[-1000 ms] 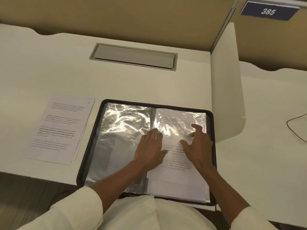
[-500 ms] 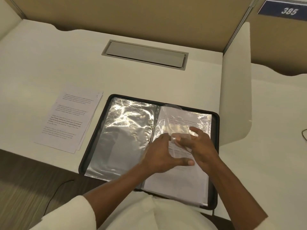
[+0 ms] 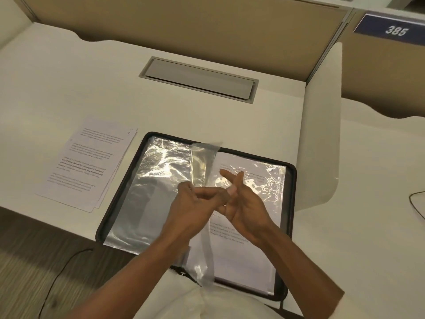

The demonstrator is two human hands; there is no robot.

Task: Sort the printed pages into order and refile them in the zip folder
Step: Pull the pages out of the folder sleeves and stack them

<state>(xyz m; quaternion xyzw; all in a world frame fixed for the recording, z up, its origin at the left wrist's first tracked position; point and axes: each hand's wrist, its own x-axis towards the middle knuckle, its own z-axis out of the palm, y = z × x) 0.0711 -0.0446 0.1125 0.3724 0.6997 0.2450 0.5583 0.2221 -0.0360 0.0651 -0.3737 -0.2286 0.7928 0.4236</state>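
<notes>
The black zip folder (image 3: 291,194) lies open on the desk in front of me, with shiny clear sleeves on both sides. My left hand (image 3: 195,199) pinches a clear sleeve (image 3: 202,166) that stands on edge over the spine, mid-turn. My right hand (image 3: 241,199) hovers beside it with fingers straight, over the right-hand sleeve, which holds a printed page (image 3: 239,236). A small stack of loose printed pages (image 3: 92,162) rests on the desk left of the folder.
A grey cable hatch (image 3: 197,78) is set into the desk behind the folder. A white divider panel (image 3: 322,139) stands right of the folder. A thin cable (image 3: 416,203) lies at far right; another cable (image 3: 59,272) runs on the floor.
Both hands lifted off the right page. The left hand raised a clear sleeve from the right side up to vertical over the spine, and the right hand's fingers spread open.
</notes>
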